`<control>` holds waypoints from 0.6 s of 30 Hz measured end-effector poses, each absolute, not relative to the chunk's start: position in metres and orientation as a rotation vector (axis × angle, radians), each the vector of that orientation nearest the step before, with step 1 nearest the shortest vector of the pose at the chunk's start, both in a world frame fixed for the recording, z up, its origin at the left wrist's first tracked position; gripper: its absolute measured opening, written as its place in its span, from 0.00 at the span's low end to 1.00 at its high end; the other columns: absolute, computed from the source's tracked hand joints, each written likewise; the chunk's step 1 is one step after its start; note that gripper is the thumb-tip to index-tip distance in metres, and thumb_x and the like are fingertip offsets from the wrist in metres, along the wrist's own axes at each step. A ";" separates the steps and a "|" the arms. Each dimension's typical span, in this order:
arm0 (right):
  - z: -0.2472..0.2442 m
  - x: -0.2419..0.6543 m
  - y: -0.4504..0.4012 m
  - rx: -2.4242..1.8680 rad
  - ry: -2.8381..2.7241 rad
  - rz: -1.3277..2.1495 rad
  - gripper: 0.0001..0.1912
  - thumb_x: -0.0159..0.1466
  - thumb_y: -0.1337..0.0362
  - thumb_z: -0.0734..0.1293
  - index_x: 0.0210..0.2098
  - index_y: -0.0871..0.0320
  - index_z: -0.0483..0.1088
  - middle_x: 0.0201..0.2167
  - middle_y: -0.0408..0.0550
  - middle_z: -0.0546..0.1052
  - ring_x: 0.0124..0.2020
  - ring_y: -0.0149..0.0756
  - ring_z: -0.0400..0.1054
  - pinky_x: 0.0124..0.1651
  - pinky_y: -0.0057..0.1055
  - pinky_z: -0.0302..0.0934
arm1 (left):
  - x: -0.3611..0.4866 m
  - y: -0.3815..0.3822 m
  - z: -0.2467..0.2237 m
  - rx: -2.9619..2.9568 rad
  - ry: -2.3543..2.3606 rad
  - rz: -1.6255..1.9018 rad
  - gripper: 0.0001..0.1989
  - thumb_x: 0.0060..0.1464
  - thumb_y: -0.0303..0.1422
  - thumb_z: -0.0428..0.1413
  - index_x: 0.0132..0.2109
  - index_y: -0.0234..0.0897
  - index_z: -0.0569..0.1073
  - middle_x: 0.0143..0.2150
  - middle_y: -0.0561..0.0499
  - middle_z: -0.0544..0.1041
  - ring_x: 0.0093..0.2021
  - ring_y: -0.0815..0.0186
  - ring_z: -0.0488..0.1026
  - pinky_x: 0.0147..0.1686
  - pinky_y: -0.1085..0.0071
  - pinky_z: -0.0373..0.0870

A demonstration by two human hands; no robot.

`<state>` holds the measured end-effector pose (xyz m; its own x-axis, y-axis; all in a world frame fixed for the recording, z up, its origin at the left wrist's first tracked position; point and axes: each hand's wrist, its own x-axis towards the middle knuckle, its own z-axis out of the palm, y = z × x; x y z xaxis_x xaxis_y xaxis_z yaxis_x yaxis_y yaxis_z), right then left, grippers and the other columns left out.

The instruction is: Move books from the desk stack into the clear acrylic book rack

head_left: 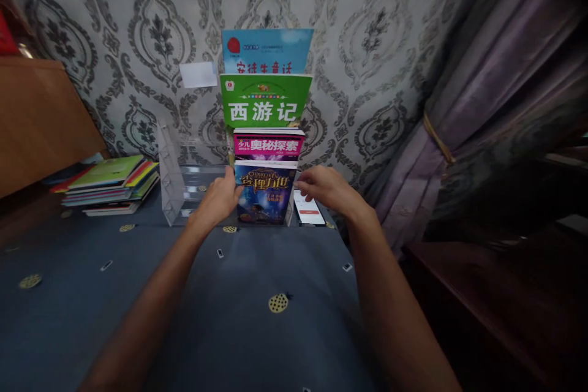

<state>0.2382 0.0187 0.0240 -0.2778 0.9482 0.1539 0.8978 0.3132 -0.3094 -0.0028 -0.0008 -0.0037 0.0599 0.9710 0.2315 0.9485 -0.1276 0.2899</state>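
A blue book (263,196) with gold title lettering stands upright at the front of a clear stepped rack. My left hand (219,195) is at its left edge, thumb against the front side and fingers reaching behind. At the opposite edge my right hand (328,188) has its fingers curled in, their tips touching the book's upper right side. Directly behind stands a magenta book (269,145), then a green book (266,101) one step higher. Tallest at the back is a light blue book (269,49), its lower part covered by the green one.
The clear rack (169,177) extends left of the books. A lit phone (309,208) lies by its right side. Several stacked books (110,180) lie at the left near a wooden cabinet (41,122). A tied purple curtain (432,135) hangs right of the blue tablecloth (220,306).
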 end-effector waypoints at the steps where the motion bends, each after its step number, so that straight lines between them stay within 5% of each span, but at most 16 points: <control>1: 0.023 0.237 0.020 -1.650 -2.259 0.246 0.12 0.68 0.64 0.64 0.28 0.56 0.74 0.24 0.46 0.81 0.31 0.35 0.77 0.33 0.27 0.59 | -0.002 -0.002 -0.003 2.236 2.043 0.569 0.17 0.66 0.33 0.51 0.58 0.31 0.62 0.47 0.34 0.80 0.50 0.48 0.79 0.45 0.60 0.72; 18: 0.001 0.234 0.040 -1.621 -2.250 0.347 0.16 0.68 0.67 0.63 0.23 0.57 0.71 0.23 0.47 0.81 0.28 0.35 0.77 0.29 0.26 0.61 | -0.005 0.000 -0.008 2.250 2.017 0.629 0.16 0.66 0.32 0.49 0.59 0.37 0.62 0.47 0.37 0.81 0.51 0.50 0.78 0.47 0.59 0.72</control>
